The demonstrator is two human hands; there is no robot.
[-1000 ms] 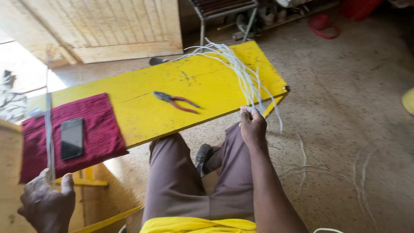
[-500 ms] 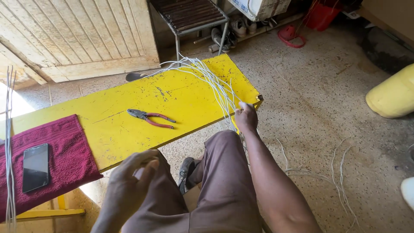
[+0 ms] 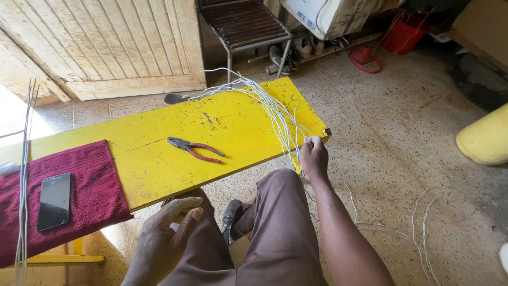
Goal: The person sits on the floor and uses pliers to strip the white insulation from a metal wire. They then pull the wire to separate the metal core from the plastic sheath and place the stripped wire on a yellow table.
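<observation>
Speckled floor (image 3: 402, 132) under yellow board (image 3: 159, 143)

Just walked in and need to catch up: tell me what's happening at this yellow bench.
A seated person's right hand grips a bundle of white wires where it trails off the front edge of the yellow bench. The left hand hovers open above the knee, holding nothing. Red-handled pliers lie untouched mid-bench, and a dark phone rests on a maroon towel.
</observation>
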